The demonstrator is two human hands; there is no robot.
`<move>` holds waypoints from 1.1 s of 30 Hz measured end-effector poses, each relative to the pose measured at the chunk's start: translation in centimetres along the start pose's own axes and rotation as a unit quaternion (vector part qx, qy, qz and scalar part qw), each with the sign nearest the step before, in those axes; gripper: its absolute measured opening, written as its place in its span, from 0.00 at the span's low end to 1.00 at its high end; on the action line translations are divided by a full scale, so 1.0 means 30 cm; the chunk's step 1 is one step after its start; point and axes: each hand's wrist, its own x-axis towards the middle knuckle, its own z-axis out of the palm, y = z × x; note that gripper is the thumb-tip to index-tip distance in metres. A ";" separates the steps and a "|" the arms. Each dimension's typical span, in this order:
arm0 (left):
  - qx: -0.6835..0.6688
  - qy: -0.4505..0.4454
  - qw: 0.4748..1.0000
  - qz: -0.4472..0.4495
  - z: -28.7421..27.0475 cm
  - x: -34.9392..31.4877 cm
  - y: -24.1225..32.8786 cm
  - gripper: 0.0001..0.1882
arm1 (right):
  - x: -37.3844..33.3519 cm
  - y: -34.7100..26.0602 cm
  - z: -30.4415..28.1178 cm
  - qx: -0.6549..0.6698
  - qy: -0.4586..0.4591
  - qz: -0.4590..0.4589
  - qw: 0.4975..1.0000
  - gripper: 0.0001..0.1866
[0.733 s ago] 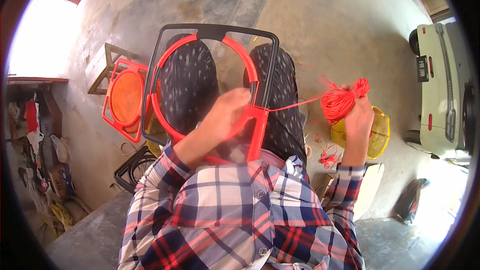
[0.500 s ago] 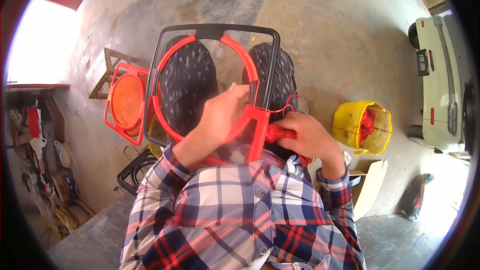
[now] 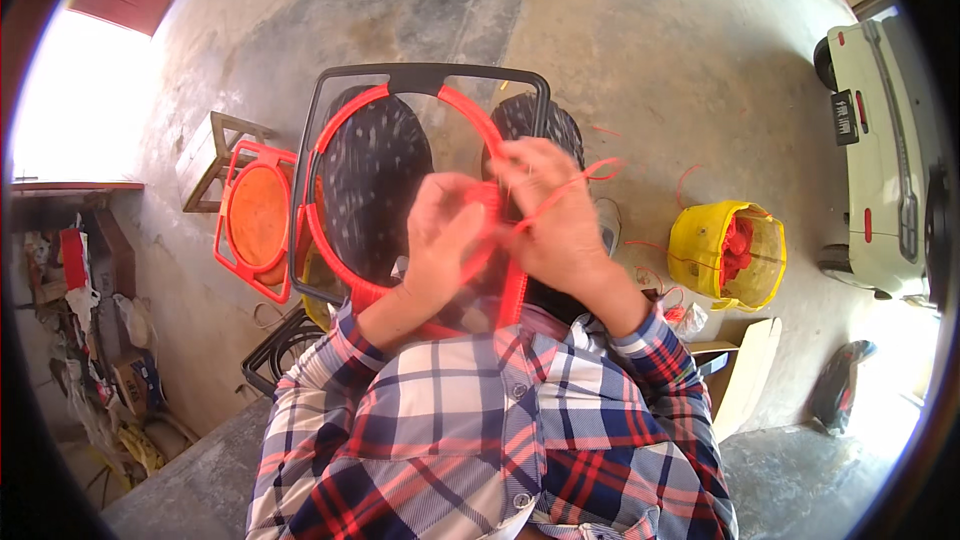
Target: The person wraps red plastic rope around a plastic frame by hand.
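Observation:
A black rectangular frame (image 3: 464, 70) with a round inner ring, mostly wrapped in red cord (image 3: 328, 252), lies across my lap. Inside the ring, my left hand (image 3: 437, 240) is closed round a red cord bundle (image 3: 484, 202), blurred by motion. Over the ring's right side sits my right hand (image 3: 562, 225), fingers bent and pinched. A loose strand of red cord (image 3: 592, 173) crosses its back and loops out to the right. Both hands almost meet, so the part of the ring beneath them is hidden.
Left of my knees, an orange-red round-centred frame (image 3: 258, 215) leans by a wooden stool (image 3: 205, 160). To the right stands a yellow bucket (image 3: 695, 250) holding red cord, near an opened cardboard box (image 3: 750, 370). A pale vehicle (image 3: 875, 130) stands far right.
My right hand has moved up and left from below the ring's side to over it. The red bundle has passed from my right hand to my left, inside the ring.

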 end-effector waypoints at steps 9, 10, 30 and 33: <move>-0.119 0.013 0.988 -0.100 -0.030 0.010 -0.015 0.12 | -0.086 0.102 -0.082 0.231 0.070 0.187 0.952 0.12; -0.121 0.014 0.988 -0.100 -0.035 0.016 -0.018 0.12 | -0.107 0.121 -0.116 0.138 -0.012 0.194 0.971 0.09; -0.180 -0.130 0.940 -0.259 -0.015 0.062 -0.038 0.22 | -0.219 0.156 -0.103 0.477 -0.133 0.409 0.767 0.06; -0.149 -0.136 0.935 -0.290 -0.018 0.064 -0.014 0.19 | -0.228 0.169 -0.096 0.448 -0.087 0.432 0.778 0.08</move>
